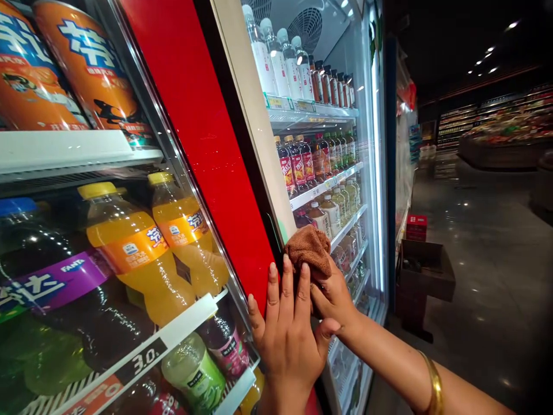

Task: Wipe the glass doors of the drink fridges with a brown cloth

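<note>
My left hand (pixel 291 340) lies with fingers spread against the red door frame (pixel 194 132) of the near drinks cooler, holding nothing. Just beyond it, my right hand (pixel 332 294) grips a brown cloth (pixel 309 249) bunched up at the black and cream edge between the two coolers. The cloth hides part of the handle strip (pixel 273 230) and some lower bottles. A gold bangle (pixel 432 380) circles my right forearm.
Behind the near glass stand orange cans (pixel 86 63) and orange soda bottles (pixel 138 248). The second cooler's shelves (pixel 319 190) hold several rows of bottles. An open cardboard box (pixel 425 265) stands on the shiny floor (pixel 484 276) at right, with produce displays farther back.
</note>
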The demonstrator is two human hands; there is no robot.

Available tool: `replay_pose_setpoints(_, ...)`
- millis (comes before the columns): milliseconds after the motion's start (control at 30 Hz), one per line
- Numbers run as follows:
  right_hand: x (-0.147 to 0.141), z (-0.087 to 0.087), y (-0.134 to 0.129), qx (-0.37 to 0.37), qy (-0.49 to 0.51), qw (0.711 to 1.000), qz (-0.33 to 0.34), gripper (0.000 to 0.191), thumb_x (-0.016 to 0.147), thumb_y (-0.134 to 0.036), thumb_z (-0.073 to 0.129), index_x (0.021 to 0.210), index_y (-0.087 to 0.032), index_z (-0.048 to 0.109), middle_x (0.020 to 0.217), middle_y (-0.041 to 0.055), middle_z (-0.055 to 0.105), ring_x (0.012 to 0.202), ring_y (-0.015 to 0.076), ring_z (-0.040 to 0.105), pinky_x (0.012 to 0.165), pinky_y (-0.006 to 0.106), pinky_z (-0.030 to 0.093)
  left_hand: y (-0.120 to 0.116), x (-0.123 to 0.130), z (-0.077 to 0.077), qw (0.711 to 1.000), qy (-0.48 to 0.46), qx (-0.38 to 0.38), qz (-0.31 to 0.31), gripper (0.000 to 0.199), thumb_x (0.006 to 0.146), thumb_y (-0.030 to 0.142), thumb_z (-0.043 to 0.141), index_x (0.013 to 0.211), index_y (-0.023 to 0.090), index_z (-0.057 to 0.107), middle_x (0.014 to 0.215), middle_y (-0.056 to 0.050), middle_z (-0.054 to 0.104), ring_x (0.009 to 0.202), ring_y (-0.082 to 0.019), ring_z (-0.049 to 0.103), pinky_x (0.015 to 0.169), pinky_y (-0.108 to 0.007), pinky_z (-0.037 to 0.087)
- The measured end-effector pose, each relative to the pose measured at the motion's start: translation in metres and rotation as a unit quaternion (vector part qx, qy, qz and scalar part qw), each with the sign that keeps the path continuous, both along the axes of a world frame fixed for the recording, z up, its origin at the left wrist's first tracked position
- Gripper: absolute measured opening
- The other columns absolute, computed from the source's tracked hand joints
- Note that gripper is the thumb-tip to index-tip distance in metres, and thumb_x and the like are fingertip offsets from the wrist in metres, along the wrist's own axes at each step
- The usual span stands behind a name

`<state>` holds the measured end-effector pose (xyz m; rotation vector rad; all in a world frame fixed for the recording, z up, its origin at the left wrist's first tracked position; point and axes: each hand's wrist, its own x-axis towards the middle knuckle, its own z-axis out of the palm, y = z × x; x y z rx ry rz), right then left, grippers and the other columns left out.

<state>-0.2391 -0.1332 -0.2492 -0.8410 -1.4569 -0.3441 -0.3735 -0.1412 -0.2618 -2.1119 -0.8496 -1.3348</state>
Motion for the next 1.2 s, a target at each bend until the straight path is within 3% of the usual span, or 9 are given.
replay_pose_setpoints(233, 0.001, -0.001, 0.004, 0.005, -0.015, 1.0, -0.015, 0.034, 0.1, -0.023, 0.056, 0.132, -0.03, 0.067, 0.13, 0.0056, 0.072, 0.127, 0.0226, 0.065, 0.111, 0.046, 0.054, 0.003, 0.001, 0.001, 1.0, -0.004, -0.016, -0.016, 0.078, 0.101, 0.073, 0.017, 0.166, 0.03, 0.026, 0.162, -0.009, 0.05, 0.158, -0.029, 0.033, 0.132, -0.054, -0.008)
replay_pose_setpoints(367, 0.011, 0.002, 0.002, -0.022, -0.054, 0.998, -0.016, 0.032, 0.103, -0.032, 0.05, 0.128, -0.028, 0.07, 0.134, 0.0066, 0.071, 0.136, 0.0241, 0.059, 0.119, 0.051, 0.048, 0.003, -0.001, 0.002, 0.999, 0.025, -0.032, -0.011, 0.081, 0.1, 0.075, 0.017, 0.167, 0.03, 0.022, 0.167, -0.009, 0.041, 0.161, -0.03, 0.026, 0.13, -0.056, -0.013)
replay_pose_setpoints(533, 0.031, 0.009, 0.003, -0.062, -0.109, 0.992, -0.001, 0.032, 0.104, -0.037, 0.046, 0.112, -0.028, 0.076, 0.135, 0.0057, 0.07, 0.138, 0.0222, 0.057, 0.119, 0.048, 0.048, 0.001, 0.0, 0.006, 0.998, 0.027, -0.055, -0.023, 0.083, 0.098, 0.077, 0.012, 0.166, 0.031, 0.024, 0.17, -0.008, 0.037, 0.163, -0.03, 0.017, 0.127, -0.062, -0.018)
replay_pose_setpoints(633, 0.04, 0.01, 0.009, -0.073, -0.135, 0.988, 0.015, 0.033, 0.104, -0.041, 0.048, 0.123, -0.029, 0.072, 0.141, 0.0044, 0.066, 0.143, 0.0218, 0.054, 0.122, 0.048, 0.045, 0.001, 0.001, 0.009, 0.998, 0.021, -0.063, -0.022, 0.082, 0.098, 0.077, 0.013, 0.166, 0.032, 0.023, 0.171, -0.007, 0.035, 0.163, -0.03, 0.017, 0.126, -0.063, -0.02)
replay_pose_setpoints(733, 0.037, -0.005, 0.013, -0.039, -0.135, 0.99, 0.016, 0.042, 0.104, -0.041, 0.05, 0.144, -0.029, 0.059, 0.153, 0.0062, 0.058, 0.15, 0.0227, 0.046, 0.127, 0.051, 0.038, 0.002, 0.002, 0.006, 0.998, 0.023, -0.05, 0.008, 0.074, 0.102, 0.072, 0.019, 0.165, 0.034, 0.026, 0.17, -0.005, 0.036, 0.163, -0.029, 0.016, 0.126, -0.062, -0.021)
replay_pose_setpoints(867, 0.024, -0.04, 0.016, -0.021, -0.038, 0.998, -0.035, 0.045, 0.104, -0.028, 0.048, 0.149, -0.028, 0.055, 0.157, 0.0103, 0.054, 0.151, 0.0236, 0.045, 0.124, 0.053, 0.042, 0.003, 0.005, -0.009, 0.996, 0.071, -0.044, 0.033, 0.062, 0.106, 0.059, 0.035, 0.162, 0.033, 0.036, 0.167, -0.006, 0.041, 0.161, -0.026, 0.025, 0.131, -0.055, -0.013)
replay_pose_setpoints(933, 0.025, -0.047, 0.018, -0.014, -0.04, 0.999, -0.019, 0.045, 0.103, -0.026, 0.051, 0.147, -0.03, 0.057, 0.154, 0.0111, 0.057, 0.148, 0.0254, 0.05, 0.12, 0.055, 0.046, 0.003, 0.009, -0.015, 0.994, 0.082, -0.051, 0.05, 0.06, 0.106, 0.055, 0.039, 0.161, 0.03, 0.04, 0.165, -0.009, 0.044, 0.158, -0.025, 0.034, 0.132, -0.053, -0.008)
replay_pose_setpoints(1100, 0.066, -0.022, 0.028, 0.009, -0.168, 0.983, 0.067, 0.058, 0.101, -0.025, 0.055, 0.158, -0.03, 0.044, 0.157, 0.0133, 0.054, 0.148, 0.0255, 0.049, 0.12, 0.055, 0.047, 0.001, 0.031, -0.016, 0.985, 0.06, -0.073, 0.147, 0.054, 0.107, 0.045, 0.04, 0.159, 0.029, 0.044, 0.166, -0.013, 0.041, 0.156, -0.031, 0.038, 0.129, -0.068, 0.001)
replay_pose_setpoints(1200, 0.089, -0.023, 0.037, 0.017, -0.189, 0.979, 0.069, 0.062, 0.102, -0.023, 0.054, 0.161, -0.032, 0.039, 0.156, 0.0126, 0.054, 0.147, 0.0253, 0.052, 0.119, 0.055, 0.048, 0.002, 0.052, -0.02, 0.978, 0.065, -0.081, 0.18, 0.055, 0.106, 0.042, 0.045, 0.158, 0.026, 0.045, 0.164, -0.015, 0.044, 0.156, -0.032, 0.037, 0.13, -0.066, 0.013)
